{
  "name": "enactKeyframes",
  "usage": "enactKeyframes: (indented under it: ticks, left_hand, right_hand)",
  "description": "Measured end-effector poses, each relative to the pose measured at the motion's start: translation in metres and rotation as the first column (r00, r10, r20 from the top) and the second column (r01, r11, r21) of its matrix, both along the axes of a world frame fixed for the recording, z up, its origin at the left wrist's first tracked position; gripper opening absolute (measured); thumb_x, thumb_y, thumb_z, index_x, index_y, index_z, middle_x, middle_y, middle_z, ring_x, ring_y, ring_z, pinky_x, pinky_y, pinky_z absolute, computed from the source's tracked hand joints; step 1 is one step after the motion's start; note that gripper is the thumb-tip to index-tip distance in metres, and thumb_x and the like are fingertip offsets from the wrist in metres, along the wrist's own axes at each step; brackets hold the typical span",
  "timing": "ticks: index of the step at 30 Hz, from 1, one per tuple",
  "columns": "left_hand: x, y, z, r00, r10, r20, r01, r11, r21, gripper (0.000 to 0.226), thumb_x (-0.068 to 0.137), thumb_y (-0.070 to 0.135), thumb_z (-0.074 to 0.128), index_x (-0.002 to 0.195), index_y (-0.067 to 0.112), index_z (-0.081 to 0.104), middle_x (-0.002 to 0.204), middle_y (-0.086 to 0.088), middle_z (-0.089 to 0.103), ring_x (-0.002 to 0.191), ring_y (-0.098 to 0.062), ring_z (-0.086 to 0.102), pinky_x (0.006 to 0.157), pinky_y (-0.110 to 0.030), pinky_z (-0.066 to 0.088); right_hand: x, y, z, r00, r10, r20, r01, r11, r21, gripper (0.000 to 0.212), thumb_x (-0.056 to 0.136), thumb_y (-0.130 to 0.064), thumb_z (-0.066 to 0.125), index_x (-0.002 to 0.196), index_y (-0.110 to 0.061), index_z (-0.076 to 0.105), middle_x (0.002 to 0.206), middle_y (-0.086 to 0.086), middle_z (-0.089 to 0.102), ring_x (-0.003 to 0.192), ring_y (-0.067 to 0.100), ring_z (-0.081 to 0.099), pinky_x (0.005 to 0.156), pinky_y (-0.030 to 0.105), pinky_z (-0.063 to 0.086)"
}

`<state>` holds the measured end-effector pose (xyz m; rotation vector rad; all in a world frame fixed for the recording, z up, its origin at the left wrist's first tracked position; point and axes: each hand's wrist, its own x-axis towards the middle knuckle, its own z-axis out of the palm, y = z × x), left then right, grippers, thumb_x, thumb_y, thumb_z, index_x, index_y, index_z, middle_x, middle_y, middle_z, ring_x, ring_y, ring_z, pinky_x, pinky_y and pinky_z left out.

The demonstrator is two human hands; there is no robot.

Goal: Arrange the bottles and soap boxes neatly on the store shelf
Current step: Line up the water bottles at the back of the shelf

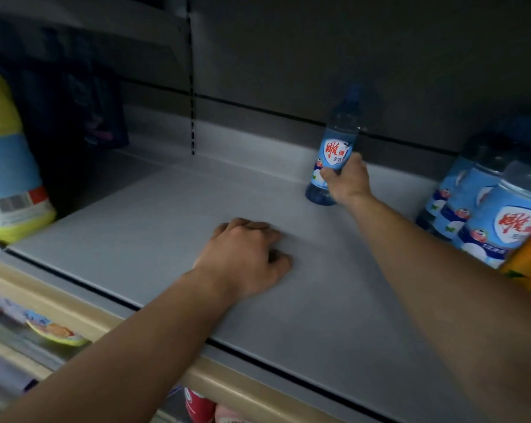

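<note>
Early stage, by the look of it. The grey shelf (166,227) is mostly bare across its middle and left. One blue bottle (334,154) stands upright at the far right of the bare stretch, close to the back wall. A cluster of matching blue bottles (484,209) sits at the right edge, packed together, with an orange container (530,264) nearest the camera. A yellow and blue package (10,166) stands at the far left. No soap boxes can be made out on this shelf; the items on the lower shelf are too blurred to name.

Judgement: one bottle placed or being placed, the rest of the row not yet built, soap boxes not yet started.

Right hand (346,178): fingers wrapped round the lower half of the single bottle, over its label, bottle base apparently on the shelf.

Left hand (246,257): resting on the shelf surface in the middle, near the front, knuckles up, fingers curled under. It holds nothing.
</note>
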<state>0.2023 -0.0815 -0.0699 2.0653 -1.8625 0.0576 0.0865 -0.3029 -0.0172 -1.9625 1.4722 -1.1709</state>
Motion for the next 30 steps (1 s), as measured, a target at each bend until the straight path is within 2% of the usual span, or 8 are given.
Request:
enactKeyframes:
  ticks: [7, 11, 17, 21, 25, 27, 30]
  left_hand:
    - [0.001, 0.000, -0.002, 0.999, 0.007, -0.037, -0.008, 1.000, -0.022, 0.055, 0.081, 0.063, 0.040, 0.126, 0.036, 0.058, 0.136, 0.013, 0.055, 0.131, -0.019, 0.042, 0.111, -0.034, 0.033]
    - [0.001, 0.000, -0.003, 0.999, 0.007, -0.039, -0.008, 0.999, -0.033, 0.064, 0.075, 0.064, 0.034, 0.125, 0.034, 0.059, 0.135, 0.012, 0.056, 0.131, -0.019, 0.043, 0.111, -0.034, 0.033]
    - [0.001, 0.000, -0.002, 0.998, 0.014, -0.059, -0.016, 0.999, -0.037, 0.061, 0.074, 0.062, 0.036, 0.121, 0.033, 0.061, 0.132, 0.011, 0.059, 0.128, -0.021, 0.045, 0.108, -0.034, 0.035]
    - [-0.001, 0.004, 0.001, 0.999, 0.016, -0.031, -0.016, 1.000, -0.005, 0.061, 0.075, 0.062, 0.034, 0.120, 0.031, 0.061, 0.132, 0.009, 0.059, 0.127, -0.023, 0.047, 0.107, -0.036, 0.037]
    - [-0.007, 0.011, 0.008, 1.000, 0.014, 0.011, -0.014, 1.000, 0.014, 0.062, 0.077, 0.060, 0.033, 0.122, 0.028, 0.062, 0.131, 0.003, 0.061, 0.124, -0.025, 0.052, 0.103, -0.035, 0.042]
    - [-0.014, 0.013, 0.013, 1.000, 0.008, 0.021, -0.008, 0.999, 0.031, 0.061, 0.078, 0.059, 0.033, 0.119, 0.025, 0.063, 0.127, -0.001, 0.064, 0.120, -0.026, 0.056, 0.099, -0.034, 0.046]
    - [-0.033, 0.016, 0.020, 0.996, -0.034, -0.081, 0.040, 0.997, 0.067, 0.062, 0.078, 0.062, 0.036, 0.119, 0.024, 0.062, 0.126, -0.004, 0.064, 0.120, -0.027, 0.057, 0.098, -0.036, 0.047]
  right_hand:
    - [0.007, -0.006, -0.004, 0.997, -0.074, 0.035, 0.075, 0.997, -0.007, 0.050, 0.088, -0.019, 0.070, 0.126, -0.005, 0.041, 0.134, 0.014, 0.051, 0.121, 0.029, 0.054, 0.099, 0.037, 0.045]
    - [0.003, -0.003, -0.001, 0.998, -0.066, -0.007, 0.066, 0.998, -0.003, 0.051, 0.090, -0.020, 0.069, 0.128, -0.005, 0.039, 0.135, 0.015, 0.052, 0.122, 0.030, 0.054, 0.098, 0.036, 0.045]
    - [-0.012, 0.013, 0.001, 0.998, 0.011, -0.067, -0.005, 0.995, 0.095, 0.060, 0.086, -0.029, 0.072, 0.132, -0.005, 0.042, 0.136, 0.012, 0.054, 0.122, 0.028, 0.055, 0.092, 0.029, 0.042]
    - [-0.043, 0.049, 0.012, 0.988, 0.054, -0.143, -0.060, 0.998, -0.034, 0.050, 0.087, -0.034, 0.068, 0.127, -0.009, 0.053, 0.131, 0.011, 0.058, 0.119, 0.027, 0.055, 0.086, 0.024, 0.038]
    - [-0.090, 0.092, 0.041, 0.966, 0.052, -0.252, -0.096, 0.981, -0.166, 0.046, 0.088, -0.040, 0.064, 0.125, -0.014, 0.056, 0.128, 0.008, 0.058, 0.116, 0.026, 0.057, 0.097, 0.032, 0.044]
    - [-0.117, 0.112, 0.058, 0.945, 0.014, -0.326, -0.106, 0.958, -0.265, 0.045, 0.088, -0.039, 0.064, 0.126, -0.015, 0.056, 0.128, 0.008, 0.056, 0.117, 0.027, 0.056, 0.098, 0.035, 0.044]
    - [-0.152, 0.133, 0.085, 0.888, -0.142, -0.437, -0.098, 0.871, -0.481, 0.044, 0.089, -0.038, 0.063, 0.125, -0.013, 0.057, 0.123, 0.013, 0.057, 0.113, 0.034, 0.054, 0.093, 0.038, 0.042]
